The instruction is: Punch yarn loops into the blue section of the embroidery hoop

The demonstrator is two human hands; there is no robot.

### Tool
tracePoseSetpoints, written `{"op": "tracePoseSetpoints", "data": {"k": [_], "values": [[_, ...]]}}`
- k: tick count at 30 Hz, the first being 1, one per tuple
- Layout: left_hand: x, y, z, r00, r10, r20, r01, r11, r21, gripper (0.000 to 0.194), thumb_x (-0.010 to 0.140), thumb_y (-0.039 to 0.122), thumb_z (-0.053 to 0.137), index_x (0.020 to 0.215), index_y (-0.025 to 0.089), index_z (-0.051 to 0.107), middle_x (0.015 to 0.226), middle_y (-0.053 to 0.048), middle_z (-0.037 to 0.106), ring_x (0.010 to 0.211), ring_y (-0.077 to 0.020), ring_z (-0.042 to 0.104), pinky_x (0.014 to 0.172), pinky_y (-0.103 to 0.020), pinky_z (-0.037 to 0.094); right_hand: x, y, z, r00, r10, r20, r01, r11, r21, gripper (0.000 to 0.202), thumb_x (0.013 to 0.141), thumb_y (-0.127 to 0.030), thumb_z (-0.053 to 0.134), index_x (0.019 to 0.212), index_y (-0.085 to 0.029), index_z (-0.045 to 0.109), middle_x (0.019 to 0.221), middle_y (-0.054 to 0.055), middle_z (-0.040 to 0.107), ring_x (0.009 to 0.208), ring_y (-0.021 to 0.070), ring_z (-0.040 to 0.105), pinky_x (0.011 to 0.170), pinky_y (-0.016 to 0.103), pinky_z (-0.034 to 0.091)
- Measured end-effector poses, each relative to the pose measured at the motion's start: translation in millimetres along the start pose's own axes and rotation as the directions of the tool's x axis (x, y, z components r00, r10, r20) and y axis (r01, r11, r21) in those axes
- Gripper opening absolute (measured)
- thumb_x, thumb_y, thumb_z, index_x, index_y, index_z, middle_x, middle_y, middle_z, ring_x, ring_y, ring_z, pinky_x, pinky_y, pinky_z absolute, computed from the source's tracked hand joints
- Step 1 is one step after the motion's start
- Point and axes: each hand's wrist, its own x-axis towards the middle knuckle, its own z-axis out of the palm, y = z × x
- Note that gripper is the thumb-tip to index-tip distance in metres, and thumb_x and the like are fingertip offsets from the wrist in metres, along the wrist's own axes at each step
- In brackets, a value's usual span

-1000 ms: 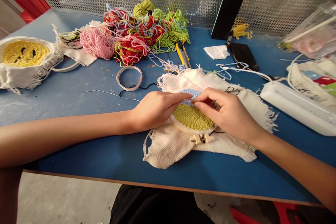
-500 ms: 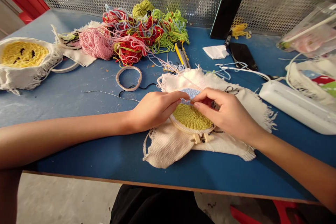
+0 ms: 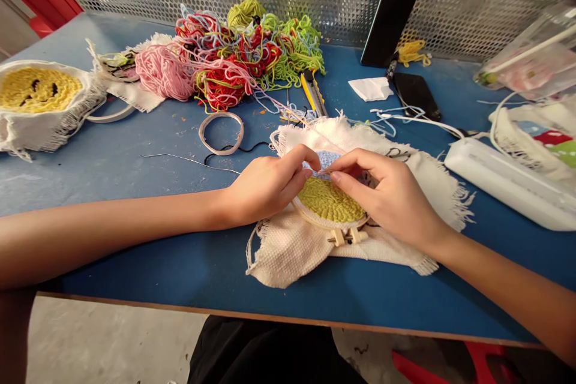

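A round embroidery hoop lies on fringed cream fabric, its screw clamp towards me. Inside it, the lower area is filled with olive-green yarn and the upper area with light-blue yarn. My left hand rests at the hoop's left side, index finger curled towards the thumb; what it pinches is too small to make out. From the right, my right hand pinches a thin pinkish yarn strand just above the stitching, its tip close to the left fingertips. Fingers partly cover the blue area.
Tangled yarn lies behind, near a yellow utility knife. A small ring and thin wire lie left. Rightward are a propped phone, a white power strip and cables. A finished yellow hoop piece sits far left.
My left index finger has lifted and curled back from the blue stitching. My right fingertips have shifted slightly left. The hoop and fabric stay in place.
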Motion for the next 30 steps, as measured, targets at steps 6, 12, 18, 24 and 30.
{"op": "tracePoseSetpoints", "data": {"k": [6, 12, 18, 24, 30], "values": [[0.2, -0.4, 0.4, 1.000, -0.001, 0.016, 0.001, 1.000, 0.006, 0.018, 0.087, 0.020, 0.039, 0.102, 0.015, 0.048, 0.053, 0.007, 0.046, 0.043, -0.0064, 0.042, 0.045, -0.017, 0.030, 1.7, -2.1, -0.6, 0.999, -0.031, -0.008, 0.031, 0.997, -0.075, 0.006, 0.080, -0.020, 0.054, 0.082, -0.020, 0.060, 0.075, -0.001, 0.064, 0.069, 0.0113, 0.058, 0.060, 0.023, 0.045], [0.5, -0.3, 0.2, 0.999, 0.000, 0.033, -0.001, 1.000, 0.019, 0.018, 0.086, 0.019, 0.039, 0.102, 0.016, 0.048, 0.054, 0.007, 0.049, 0.043, -0.0057, 0.042, 0.046, -0.016, 0.030, 3.4, -3.8, -1.2, 0.999, -0.044, 0.028, 0.047, 0.994, -0.096, 0.004, 0.079, -0.018, 0.053, 0.079, -0.020, 0.057, 0.072, -0.002, 0.061, 0.067, 0.0103, 0.056, 0.060, 0.021, 0.044], [-2.1, -0.8, 0.3, 1.000, 0.009, 0.004, -0.009, 0.999, 0.036, 0.016, 0.085, 0.018, 0.040, 0.099, 0.017, 0.048, 0.054, 0.008, 0.049, 0.042, -0.0051, 0.040, 0.044, -0.016, 0.028, 3.1, -3.9, -1.1, 0.997, -0.057, 0.043, 0.060, 0.995, -0.081, 0.006, 0.080, -0.017, 0.050, 0.079, -0.020, 0.056, 0.075, -0.001, 0.060, 0.068, 0.0108, 0.055, 0.061, 0.022, 0.043], [-4.5, -0.7, 0.6, 1.000, 0.008, -0.012, -0.008, 1.000, 0.024, 0.014, 0.084, 0.017, 0.041, 0.096, 0.016, 0.048, 0.051, 0.008, 0.047, 0.041, -0.0054, 0.039, 0.042, -0.016, 0.027, 1.9, -3.0, -1.4, 0.997, -0.059, 0.043, 0.061, 0.996, -0.061, 0.007, 0.082, -0.020, 0.049, 0.080, -0.020, 0.055, 0.076, 0.001, 0.059, 0.068, 0.0123, 0.055, 0.059, 0.023, 0.044], [-5.3, 1.5, -1.3, 1.000, -0.022, 0.014, 0.022, 1.000, 0.012, 0.013, 0.084, 0.017, 0.041, 0.094, 0.016, 0.048, 0.050, 0.008, 0.048, 0.040, -0.0062, 0.039, 0.044, -0.017, 0.027, 2.2, 0.2, -2.0, 0.997, -0.055, 0.061, 0.058, 0.997, -0.052, 0.006, 0.082, -0.022, 0.050, 0.080, -0.020, 0.055, 0.074, 0.000, 0.059, 0.066, 0.0114, 0.054, 0.057, 0.022, 0.044]]}}
